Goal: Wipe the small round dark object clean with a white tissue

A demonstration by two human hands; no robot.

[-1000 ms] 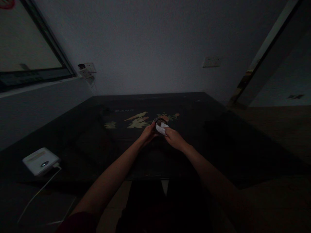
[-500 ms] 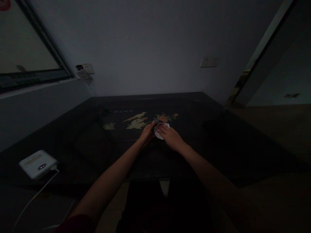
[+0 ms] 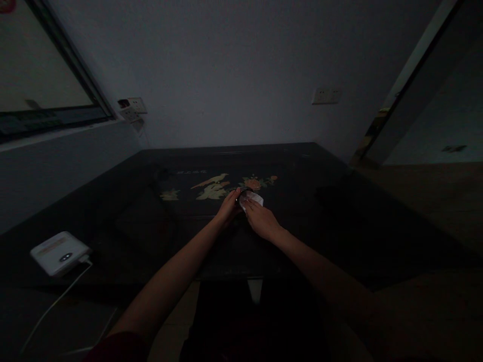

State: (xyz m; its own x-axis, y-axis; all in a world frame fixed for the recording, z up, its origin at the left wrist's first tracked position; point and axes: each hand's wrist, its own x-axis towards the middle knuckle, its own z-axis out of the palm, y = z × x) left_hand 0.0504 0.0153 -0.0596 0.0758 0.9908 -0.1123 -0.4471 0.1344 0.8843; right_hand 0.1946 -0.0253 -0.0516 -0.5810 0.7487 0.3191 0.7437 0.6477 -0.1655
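Over the black table, my left hand is closed on the near left side of a small dark object with a shiny round rim. Its exact kind cannot be made out in the dim light. A crumpled white tissue lies against its inside and right side. My right hand grips the tissue, fingers pressing it onto the object. Those fingers partly cover both the tissue and the object.
A white box-shaped device with a white cable sits at the table's left edge. Flower and bird pictures decorate the tabletop. Behind stands a wall with sockets; a power strip hangs at the left corner.
My right hand has shifted slightly down and left, its fingers now further over the object. More of the dark rim shows. My left hand stays nearly in place.
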